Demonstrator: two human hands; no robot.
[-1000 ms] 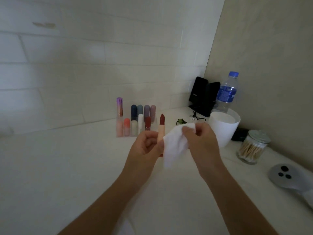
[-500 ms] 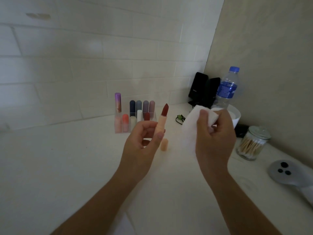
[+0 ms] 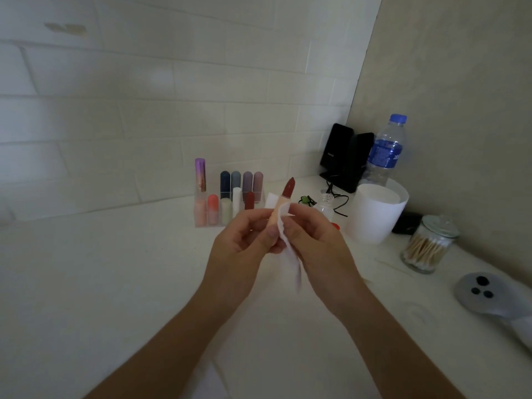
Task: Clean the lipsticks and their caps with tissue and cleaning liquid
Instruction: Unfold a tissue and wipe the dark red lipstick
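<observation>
Uncapped lipstick (image 3: 283, 201) held upright, tissue (image 3: 296, 269) on its right flank.
The left hand (image 3: 241, 250) keeps a pinching grip low on the peach tube, red tip tilting up-right; the right hand (image 3: 318, 244) pinches the tissue against it, above the counter (image 3: 115, 283).

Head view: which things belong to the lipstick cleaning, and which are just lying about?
In the job: dark-red lipstick in a peach tube, gripped by the left hand; white tissue, pinched by the right hand; clear rack of other lipsticks.
Lying about: blue-capped water bottle; black speakers; glass jar of cotton swabs; white tub; grey controller.
</observation>
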